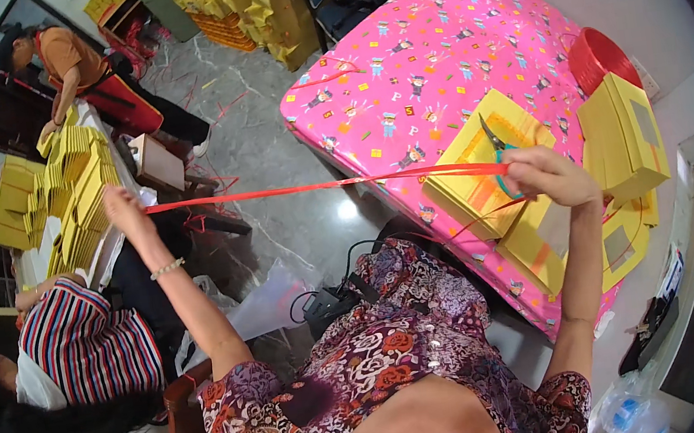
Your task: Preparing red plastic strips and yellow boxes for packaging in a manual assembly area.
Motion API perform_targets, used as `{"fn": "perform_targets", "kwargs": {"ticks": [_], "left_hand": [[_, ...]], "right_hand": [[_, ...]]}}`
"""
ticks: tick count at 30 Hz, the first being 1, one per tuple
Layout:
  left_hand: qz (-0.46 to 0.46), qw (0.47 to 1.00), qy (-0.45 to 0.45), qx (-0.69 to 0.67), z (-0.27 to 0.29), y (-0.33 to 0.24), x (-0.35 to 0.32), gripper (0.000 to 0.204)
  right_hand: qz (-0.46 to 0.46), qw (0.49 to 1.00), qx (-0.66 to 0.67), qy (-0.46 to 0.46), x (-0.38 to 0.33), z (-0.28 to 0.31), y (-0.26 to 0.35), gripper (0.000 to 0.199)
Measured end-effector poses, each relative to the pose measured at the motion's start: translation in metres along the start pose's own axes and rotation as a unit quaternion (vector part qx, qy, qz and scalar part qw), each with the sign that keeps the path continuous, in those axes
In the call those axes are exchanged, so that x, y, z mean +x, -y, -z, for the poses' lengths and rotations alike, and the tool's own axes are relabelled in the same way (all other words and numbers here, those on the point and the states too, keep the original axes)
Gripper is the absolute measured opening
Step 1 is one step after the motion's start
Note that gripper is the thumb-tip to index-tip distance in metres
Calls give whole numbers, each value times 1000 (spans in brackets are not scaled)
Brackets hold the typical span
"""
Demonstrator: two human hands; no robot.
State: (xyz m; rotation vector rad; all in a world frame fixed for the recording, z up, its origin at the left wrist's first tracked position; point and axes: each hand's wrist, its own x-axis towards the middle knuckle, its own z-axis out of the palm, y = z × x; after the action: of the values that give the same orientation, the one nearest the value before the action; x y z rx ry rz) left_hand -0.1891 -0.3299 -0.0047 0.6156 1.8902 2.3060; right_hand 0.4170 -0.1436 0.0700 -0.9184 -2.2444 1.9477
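"Nearest the camera, a flower-patterned blouse (381,343) is seen, and beyond it a red ribbon (300,189) is held out. How is it gripped?"

"One part is pinched in the closed fingers of the left hand (127,212). Another is gripped by the right hand (550,176), in which teal-handled scissors (494,138) are also held."

"And where is the ribbon?"

"It is stretched almost straight in mid-air, from above the floor (266,131) on the left to above the pink-covered worktop (429,39) on the right. A thinner red strand is seen hanging below the right hand."

"What can be counted as done?"

"The length is drawn taut, so the stretching seems to be accomplished. Yellow paper is already stacked: one stack (449,194) is placed under the scissors, another (627,136) beside the red coil (603,60)."

"And what is left?"

"No cut is seen being made, so the cutting is judged to be left, if the scissors are meant for this ribbon. Whether any stack is already tied cannot be told, nor can the number of lengths needed."
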Motion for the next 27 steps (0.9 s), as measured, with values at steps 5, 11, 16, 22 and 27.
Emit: {"fn": "perform_targets", "kwargs": {"ticks": [5,11,16,22,27], "left_hand": [[-82,680,293,667,-19,45,-40,38],[-211,821,482,222,-150,-31,-154,33],[-127,706,691,88,-201,-63,-235,37],[-105,702,685,160,-191,-55,-248,21],[-142,815,518,217,-146,-3,-203,19]], "right_hand": [[19,1000,2,-25,14,-7,12,32],[114,941,-316,-47,61,-42,32,35],[103,946,-305,-40,86,-58,39,37],[111,971,-213,0,67,-35,23,38],[-11,994,-112,6,27,-9,25,35]]}}
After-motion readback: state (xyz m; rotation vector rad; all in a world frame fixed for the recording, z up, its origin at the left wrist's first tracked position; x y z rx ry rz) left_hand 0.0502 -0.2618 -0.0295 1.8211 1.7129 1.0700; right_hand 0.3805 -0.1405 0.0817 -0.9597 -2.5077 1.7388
